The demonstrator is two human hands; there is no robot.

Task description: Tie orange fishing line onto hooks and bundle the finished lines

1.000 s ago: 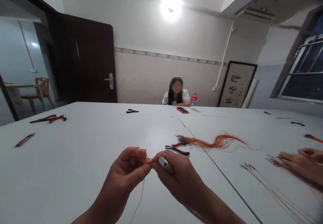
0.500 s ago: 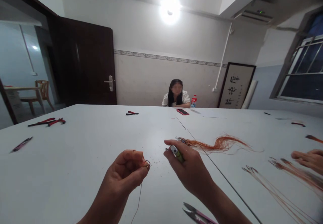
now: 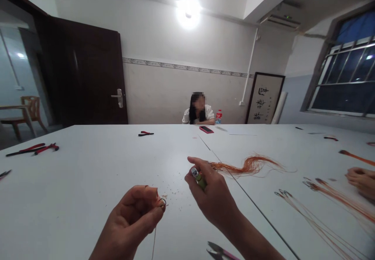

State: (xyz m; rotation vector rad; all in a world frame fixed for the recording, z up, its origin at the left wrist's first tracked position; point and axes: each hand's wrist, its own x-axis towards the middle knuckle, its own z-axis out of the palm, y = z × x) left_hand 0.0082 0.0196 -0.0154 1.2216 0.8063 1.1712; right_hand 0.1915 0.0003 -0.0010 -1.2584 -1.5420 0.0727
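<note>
At lower centre we hold a hook [image 3: 163, 202] in our left hand [image 3: 131, 217] and, to its right, a lighter [image 3: 199, 180] in our right hand [image 3: 215, 193]. On the worktop [image 3: 58, 213], a strand bundle [image 3: 249, 165] lies beyond it, snips [image 3: 217, 248] at the bottom edge, pliers [image 3: 48, 148] at middle left, a phone [image 3: 206, 129] before the seated person [image 3: 201, 116].

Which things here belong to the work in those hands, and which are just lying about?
Probably work things:
hook and thread, in the left hand
lighter, in the right hand
orange strands
snips

Seemingly just lying about:
phone
bottle
</note>
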